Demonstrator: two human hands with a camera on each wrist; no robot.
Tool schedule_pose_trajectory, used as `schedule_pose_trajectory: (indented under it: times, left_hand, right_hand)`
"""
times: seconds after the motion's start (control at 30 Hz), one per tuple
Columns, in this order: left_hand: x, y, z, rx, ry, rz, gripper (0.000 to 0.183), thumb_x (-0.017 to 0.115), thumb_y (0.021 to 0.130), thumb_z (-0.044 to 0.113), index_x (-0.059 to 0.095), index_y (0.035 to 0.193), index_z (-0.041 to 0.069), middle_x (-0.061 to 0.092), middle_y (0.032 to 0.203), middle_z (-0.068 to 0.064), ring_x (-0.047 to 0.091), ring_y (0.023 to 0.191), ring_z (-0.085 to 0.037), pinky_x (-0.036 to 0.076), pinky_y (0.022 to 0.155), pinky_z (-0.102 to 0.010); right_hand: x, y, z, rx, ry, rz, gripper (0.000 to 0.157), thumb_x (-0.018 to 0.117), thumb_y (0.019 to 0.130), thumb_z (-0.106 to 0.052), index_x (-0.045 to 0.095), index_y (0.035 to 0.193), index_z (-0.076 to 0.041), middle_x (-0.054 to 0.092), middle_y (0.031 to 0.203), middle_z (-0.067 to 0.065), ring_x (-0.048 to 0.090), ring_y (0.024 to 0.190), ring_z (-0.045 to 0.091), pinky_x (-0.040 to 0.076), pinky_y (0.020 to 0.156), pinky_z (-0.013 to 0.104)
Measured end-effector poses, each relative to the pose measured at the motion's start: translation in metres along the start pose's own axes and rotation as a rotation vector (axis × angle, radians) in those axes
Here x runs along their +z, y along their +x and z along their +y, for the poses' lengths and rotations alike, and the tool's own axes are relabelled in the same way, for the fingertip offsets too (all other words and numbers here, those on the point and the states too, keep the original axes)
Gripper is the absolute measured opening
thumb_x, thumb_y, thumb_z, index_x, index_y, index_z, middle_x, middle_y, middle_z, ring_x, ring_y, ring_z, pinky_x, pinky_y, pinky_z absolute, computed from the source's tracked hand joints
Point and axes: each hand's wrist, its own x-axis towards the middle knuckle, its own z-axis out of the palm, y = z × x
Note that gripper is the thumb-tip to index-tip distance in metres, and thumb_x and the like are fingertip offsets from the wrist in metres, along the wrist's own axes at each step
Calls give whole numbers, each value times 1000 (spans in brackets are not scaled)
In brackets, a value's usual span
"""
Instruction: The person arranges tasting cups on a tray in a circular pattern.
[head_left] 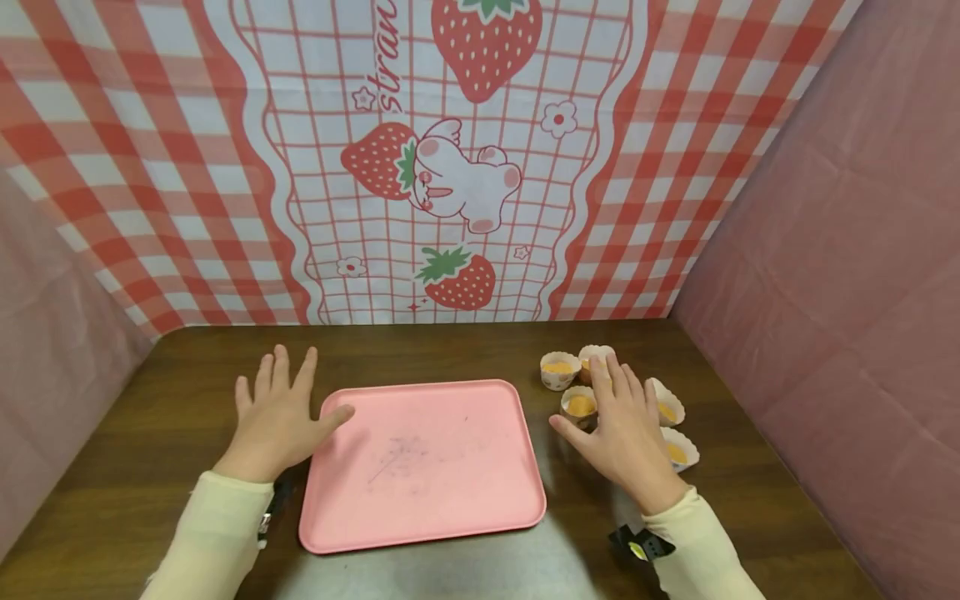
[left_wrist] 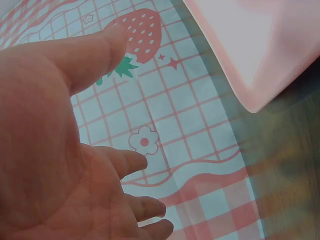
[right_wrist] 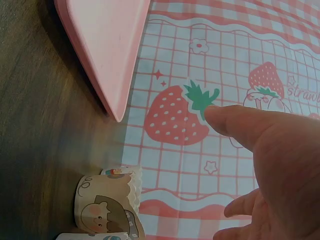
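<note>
My left hand (head_left: pixel 273 421) hovers with spread fingers by the left edge of a pink tray (head_left: pixel 480 467), holding nothing. On the right, my right hand (head_left: pixel 626 425) is spread above several paper baking cups and hides part of them. Yellow-orange filling shows in the cups: one at the back left (head_left: pixel 558 371), one beside my thumb (head_left: pixel 580 406), and one at the front right (head_left: pixel 678 450). In the right wrist view a printed cup (right_wrist: pixel 102 205) stands below the tray corner. The left wrist view shows my bare palm (left_wrist: pixel 65 190) and the tray's corner (left_wrist: pixel 250 95).
A dark wooden table (head_left: pixel 360 354) carries everything. Behind it hangs a red-and-white checked cloth (head_left: pixel 420 275) with strawberry prints. Pink fabric walls (head_left: pixel 825 250) close off both sides. The tray surface has faint dark scribbles. A dark strap (head_left: pixel 641 543) sits at my right wrist.
</note>
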Motion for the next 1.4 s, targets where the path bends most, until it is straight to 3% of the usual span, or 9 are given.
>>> schedule_pose_trajectory:
  times: [0.53, 0.7, 0.9, 1.07, 1.23, 1.4]
  left_hand:
    - [0, -2, -2, 5, -25, -7, 103, 64, 95, 59, 15, 163, -1, 0, 163, -42, 1, 149, -62, -2, 112, -79]
    - [0, -1, -4, -11, -69, -32, 101, 65, 95, 55, 15, 163, -2, 2, 163, -41, 6, 148, -63, 9, 112, -79]
    - [-2, 5, -7, -38, -90, -85, 94, 66, 96, 45, 21, 159, -8, 24, 156, -44, 29, 139, -65, 33, 104, -77]
    - [-6, 8, -12, -64, -80, -136, 83, 66, 96, 37, 31, 153, -12, 36, 150, -44, 38, 136, -61, 36, 105, -73]
    - [-5, 12, -15, -68, -66, -172, 68, 66, 97, 34, 46, 146, -9, 51, 142, -38, 51, 128, -55, 43, 99, -70]
    - [-6, 17, -10, -93, -80, -223, 64, 65, 98, 30, 46, 147, -6, 61, 133, -33, 62, 115, -48, 48, 92, -66]
  right_hand:
    - [0, 2, -1, 24, -1, -40, 104, 76, 87, -56, 28, 161, -1, 28, 163, 31, 34, 142, 56, 18, 115, 72]
    - [0, 2, 1, 21, 16, -34, 101, 77, 87, -53, 31, 159, -1, 32, 160, 33, 37, 139, 57, 23, 113, 72]
    - [-2, 1, 4, 8, 29, 1, 98, 80, 85, -48, 36, 155, 4, 36, 157, 35, 43, 134, 59, 30, 111, 70]
    - [-4, 1, 3, 2, 31, 5, 96, 80, 86, -48, 37, 155, 3, 36, 156, 35, 43, 134, 59, 31, 110, 69]
    - [-5, 0, 2, -14, 19, 10, 85, 80, 85, -46, 47, 149, -1, 41, 152, 36, 43, 135, 56, 32, 110, 70]
    - [-5, 0, 3, -23, -2, -2, 82, 80, 86, -46, 50, 147, -1, 44, 150, 35, 44, 136, 55, 34, 108, 71]
